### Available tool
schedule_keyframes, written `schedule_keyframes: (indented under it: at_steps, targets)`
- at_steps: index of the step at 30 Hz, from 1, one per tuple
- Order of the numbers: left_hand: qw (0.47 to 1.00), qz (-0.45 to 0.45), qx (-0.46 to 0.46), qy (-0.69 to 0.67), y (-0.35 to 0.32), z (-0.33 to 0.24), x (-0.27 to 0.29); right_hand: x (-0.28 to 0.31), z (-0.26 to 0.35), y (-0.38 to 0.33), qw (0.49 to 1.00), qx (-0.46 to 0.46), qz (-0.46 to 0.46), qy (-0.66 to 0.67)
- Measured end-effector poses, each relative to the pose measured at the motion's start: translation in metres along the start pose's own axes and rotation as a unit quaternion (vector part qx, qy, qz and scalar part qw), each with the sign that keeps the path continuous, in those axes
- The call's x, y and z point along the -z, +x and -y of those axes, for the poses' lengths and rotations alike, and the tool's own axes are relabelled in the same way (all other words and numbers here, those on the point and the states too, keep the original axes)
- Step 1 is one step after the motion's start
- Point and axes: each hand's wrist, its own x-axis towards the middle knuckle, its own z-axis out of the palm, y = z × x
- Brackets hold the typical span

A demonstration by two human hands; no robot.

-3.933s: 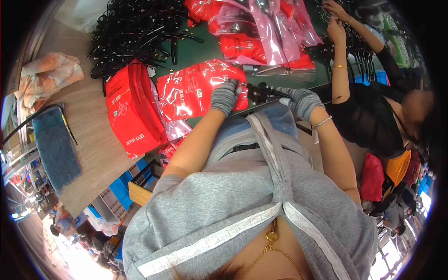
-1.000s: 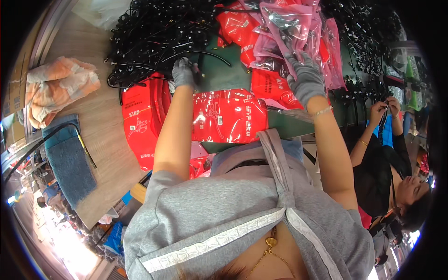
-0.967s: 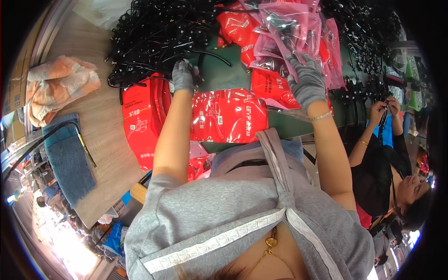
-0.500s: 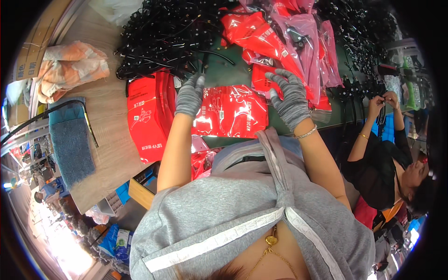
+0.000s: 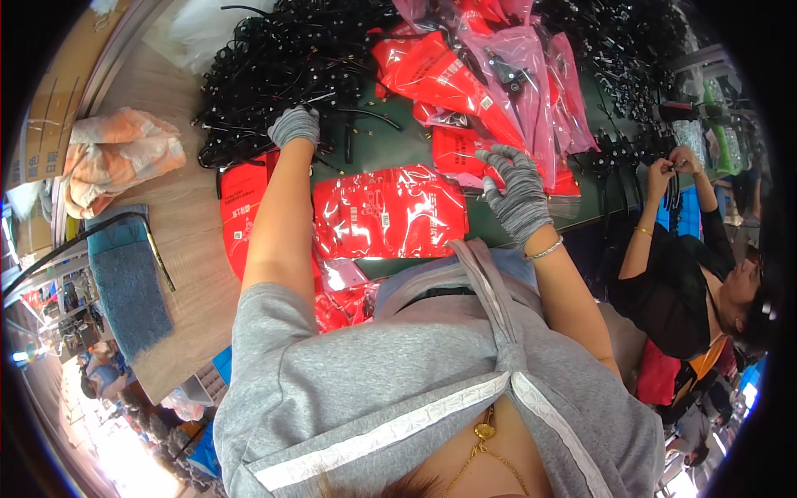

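Observation:
My left hand (image 5: pixel 295 127), in a grey striped glove, reaches to the front of a heap of black cable-like parts (image 5: pixel 274 70). Its fingers are curled in among them; what they hold, if anything, is hidden. My right hand (image 5: pixel 519 195), gloved alike, hovers with bent, parted fingers beside a red bag (image 5: pixel 455 153) and holds nothing. Between my hands a flat, shiny red plastic bag (image 5: pixel 390 212) lies on the green table top (image 5: pixel 415 137). A stack of red bags (image 5: pixel 241 203) lies partly under my left forearm.
Filled red bags (image 5: pixel 440 70) and pink bags (image 5: pixel 531 91) pile up at the back. Another black heap (image 5: pixel 623 50) lies far right, where a co-worker's hands (image 5: pixel 672 166) handle black parts. On the left are a checked cloth (image 5: pixel 124 158) and a blue-grey mat (image 5: pixel 129 274).
My left hand has moved away from the flat red bag, forward and left to the black heap, and its fingers have curled. My right hand stays near the same place, fingers still apart.

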Motion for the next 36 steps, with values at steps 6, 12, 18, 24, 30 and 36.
schedule_keyframes:
  at_steps: [6, 12, 18, 24, 30, 36]
  targets:
    - [0.984, -0.155, 0.069, -0.054, 0.009, -0.015, 0.01, -0.003, -0.007, -0.006, 0.999, -0.017, 0.006, 0.031]
    - [0.999, 0.023, 0.029, -0.039, 0.04, -0.014, 0.004, -0.001, -0.001, -0.005, 0.998, -0.009, 0.025, 0.051]
    - [0.955, 0.032, -0.081, -0.284, 0.016, 0.004, -0.021, 0.004, 0.0, 0.001, 0.996, 0.023, 0.022, 0.085]
    - [0.471, 0.215, -0.093, -0.851, -0.15, -0.015, 0.004, -0.006, 0.027, 0.01, 0.974, 0.063, 0.059, 0.21]
    - [0.494, 0.123, -0.199, -0.838, -0.223, -0.053, 0.035, -0.02, 0.091, 0.015, 0.88, -0.048, 0.301, 0.364]
    - [0.49, 0.085, -0.217, -0.84, -0.233, -0.067, 0.064, -0.003, 0.072, 0.006, 0.849, 0.001, 0.298, 0.437]
